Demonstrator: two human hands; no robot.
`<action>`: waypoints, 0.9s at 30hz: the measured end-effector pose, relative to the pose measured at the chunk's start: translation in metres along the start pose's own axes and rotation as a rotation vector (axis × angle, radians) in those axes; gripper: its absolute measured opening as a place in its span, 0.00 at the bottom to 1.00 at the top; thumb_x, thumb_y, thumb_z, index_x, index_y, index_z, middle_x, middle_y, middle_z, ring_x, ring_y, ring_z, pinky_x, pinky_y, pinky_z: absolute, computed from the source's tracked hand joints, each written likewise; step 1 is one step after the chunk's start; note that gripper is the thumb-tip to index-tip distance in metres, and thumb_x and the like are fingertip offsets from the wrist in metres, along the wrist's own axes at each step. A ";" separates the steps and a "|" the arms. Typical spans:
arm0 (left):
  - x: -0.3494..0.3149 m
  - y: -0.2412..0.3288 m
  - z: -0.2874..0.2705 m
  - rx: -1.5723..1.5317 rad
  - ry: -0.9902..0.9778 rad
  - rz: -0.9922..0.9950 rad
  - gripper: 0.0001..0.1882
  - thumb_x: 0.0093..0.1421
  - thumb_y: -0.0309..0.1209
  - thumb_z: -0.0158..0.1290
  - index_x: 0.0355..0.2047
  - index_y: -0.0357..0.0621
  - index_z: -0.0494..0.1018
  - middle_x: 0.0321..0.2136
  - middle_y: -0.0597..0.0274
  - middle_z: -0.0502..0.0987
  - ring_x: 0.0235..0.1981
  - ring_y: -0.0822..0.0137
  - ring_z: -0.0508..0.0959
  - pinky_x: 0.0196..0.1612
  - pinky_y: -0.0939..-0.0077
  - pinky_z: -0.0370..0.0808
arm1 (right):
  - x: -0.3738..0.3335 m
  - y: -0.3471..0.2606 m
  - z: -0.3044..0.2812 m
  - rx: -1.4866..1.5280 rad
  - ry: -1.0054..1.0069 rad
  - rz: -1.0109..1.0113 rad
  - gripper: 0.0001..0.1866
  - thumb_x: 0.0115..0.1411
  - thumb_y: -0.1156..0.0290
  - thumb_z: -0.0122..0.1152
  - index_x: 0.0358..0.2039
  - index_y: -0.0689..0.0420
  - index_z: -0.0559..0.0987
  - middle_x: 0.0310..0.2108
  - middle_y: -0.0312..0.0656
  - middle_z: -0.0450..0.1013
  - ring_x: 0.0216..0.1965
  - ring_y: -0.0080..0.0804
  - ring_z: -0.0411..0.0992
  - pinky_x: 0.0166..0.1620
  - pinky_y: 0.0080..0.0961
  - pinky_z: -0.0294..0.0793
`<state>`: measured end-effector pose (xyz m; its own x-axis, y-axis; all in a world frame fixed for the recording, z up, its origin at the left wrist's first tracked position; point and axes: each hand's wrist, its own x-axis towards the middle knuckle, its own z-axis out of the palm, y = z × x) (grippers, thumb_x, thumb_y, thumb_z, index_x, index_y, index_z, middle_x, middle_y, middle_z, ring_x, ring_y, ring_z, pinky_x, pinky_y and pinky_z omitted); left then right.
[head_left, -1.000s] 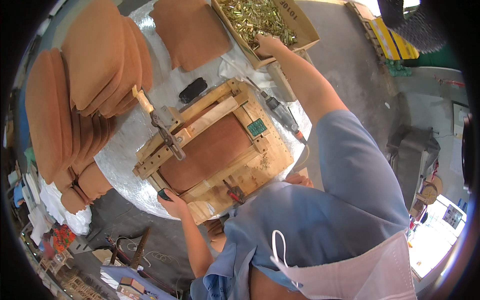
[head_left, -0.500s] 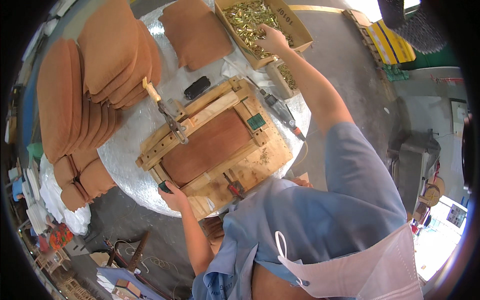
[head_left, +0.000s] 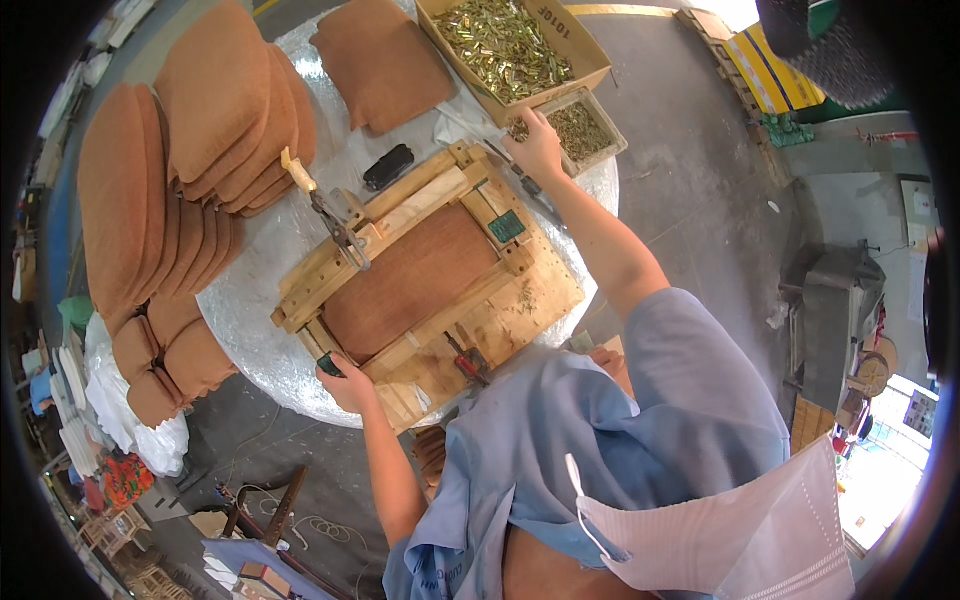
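Observation:
My left hand (head_left: 350,388) is closed at the near left corner of a wooden frame (head_left: 425,205), its fingers around the rail end beside a dark green patch (head_left: 327,366). A flat brown panel (head_left: 410,280) lies inside the frame. My right hand (head_left: 537,147) is over the left part of a small tray (head_left: 622,146) of tiny metal pieces. Its fingers are drawn together, and what they hold, if anything, is hidden. Behind the tray stands a cardboard box (head_left: 590,62) filled with brass-coloured metal pieces (head_left: 505,50).
Brown padded panels are stacked (head_left: 215,110) at the left; another brown piece (head_left: 385,65) lies at the back. A metal toggle clamp (head_left: 335,225) rises from the frame's far side, and a red-handled clamp (head_left: 467,362) sits near me. A power tool (head_left: 525,180) lies partly under my right forearm.
My right hand has left the cardboard box of brass-coloured pieces and come nearer, over the small tray. My left hand stays at the frame's corner.

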<state>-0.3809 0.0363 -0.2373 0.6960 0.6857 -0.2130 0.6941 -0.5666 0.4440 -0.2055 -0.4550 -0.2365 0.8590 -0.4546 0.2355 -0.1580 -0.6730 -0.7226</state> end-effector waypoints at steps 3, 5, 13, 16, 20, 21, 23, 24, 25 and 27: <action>0.005 -0.009 0.007 0.016 0.021 0.054 0.37 0.74 0.59 0.43 0.70 0.43 0.65 0.59 0.48 0.78 0.55 0.45 0.81 0.53 0.49 0.78 | -0.003 0.017 0.015 -0.109 -0.014 -0.037 0.21 0.57 0.67 0.70 0.52 0.48 0.79 0.51 0.47 0.75 0.51 0.53 0.76 0.53 0.46 0.78; 0.006 -0.013 0.010 0.034 0.041 0.058 0.37 0.74 0.59 0.43 0.70 0.43 0.65 0.60 0.48 0.78 0.54 0.46 0.81 0.53 0.49 0.78 | -0.011 0.022 0.024 -0.193 -0.027 -0.092 0.19 0.59 0.69 0.68 0.51 0.47 0.78 0.52 0.46 0.74 0.52 0.51 0.76 0.53 0.46 0.79; 0.002 -0.012 0.006 0.053 0.026 0.052 0.38 0.75 0.59 0.43 0.71 0.42 0.64 0.60 0.49 0.78 0.55 0.46 0.82 0.53 0.50 0.79 | -0.010 0.033 0.022 -0.379 -0.281 -0.039 0.20 0.63 0.69 0.65 0.55 0.51 0.79 0.55 0.49 0.75 0.53 0.53 0.78 0.56 0.47 0.79; 0.001 -0.010 0.004 0.065 0.023 0.039 0.39 0.75 0.59 0.42 0.72 0.41 0.63 0.60 0.49 0.78 0.55 0.46 0.82 0.53 0.51 0.79 | -0.010 0.038 0.013 -0.471 -0.321 -0.066 0.16 0.63 0.69 0.64 0.52 0.54 0.81 0.55 0.49 0.76 0.54 0.53 0.78 0.55 0.47 0.79; 0.000 -0.007 0.002 0.059 0.008 0.019 0.38 0.75 0.59 0.42 0.72 0.41 0.63 0.59 0.48 0.79 0.55 0.47 0.82 0.53 0.51 0.79 | -0.001 0.037 0.005 -0.655 -0.505 -0.013 0.12 0.61 0.73 0.64 0.46 0.57 0.85 0.50 0.52 0.81 0.52 0.54 0.81 0.52 0.47 0.83; 0.000 -0.009 0.003 0.056 0.003 0.014 0.38 0.75 0.58 0.43 0.72 0.41 0.63 0.58 0.48 0.79 0.55 0.47 0.82 0.53 0.51 0.79 | 0.006 0.035 0.003 -0.682 -0.555 0.000 0.13 0.60 0.74 0.65 0.45 0.59 0.85 0.49 0.53 0.82 0.51 0.54 0.82 0.52 0.46 0.84; 0.002 -0.013 0.006 0.006 0.041 0.046 0.37 0.74 0.58 0.44 0.69 0.42 0.66 0.58 0.47 0.79 0.55 0.44 0.81 0.55 0.50 0.77 | 0.013 0.031 0.004 -0.677 -0.587 0.024 0.13 0.59 0.76 0.65 0.44 0.61 0.86 0.47 0.55 0.83 0.50 0.55 0.83 0.51 0.46 0.85; 0.003 -0.015 0.007 -0.019 0.061 0.061 0.36 0.73 0.59 0.45 0.68 0.42 0.67 0.57 0.46 0.79 0.56 0.43 0.80 0.56 0.50 0.76 | 0.013 0.030 -0.001 -0.653 -0.570 0.039 0.12 0.59 0.76 0.64 0.43 0.62 0.87 0.46 0.56 0.83 0.50 0.56 0.83 0.51 0.46 0.85; 0.002 -0.015 0.007 -0.020 0.059 0.060 0.36 0.73 0.58 0.45 0.68 0.42 0.67 0.58 0.46 0.79 0.56 0.43 0.80 0.56 0.50 0.76 | 0.013 0.032 -0.004 -0.630 -0.557 0.052 0.12 0.59 0.76 0.64 0.42 0.62 0.87 0.45 0.56 0.84 0.49 0.56 0.83 0.50 0.47 0.85; 0.004 -0.013 0.009 -0.023 0.055 0.058 0.36 0.73 0.58 0.45 0.68 0.41 0.67 0.58 0.46 0.79 0.56 0.43 0.80 0.57 0.50 0.76 | 0.013 0.032 -0.005 -0.617 -0.524 0.079 0.11 0.59 0.75 0.63 0.41 0.62 0.87 0.45 0.56 0.84 0.49 0.57 0.83 0.51 0.47 0.84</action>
<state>-0.3854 0.0421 -0.2514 0.7230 0.6768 -0.1385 0.6484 -0.5957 0.4741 -0.2021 -0.4852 -0.2527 0.9263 -0.2847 -0.2467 -0.3361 -0.9205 -0.1995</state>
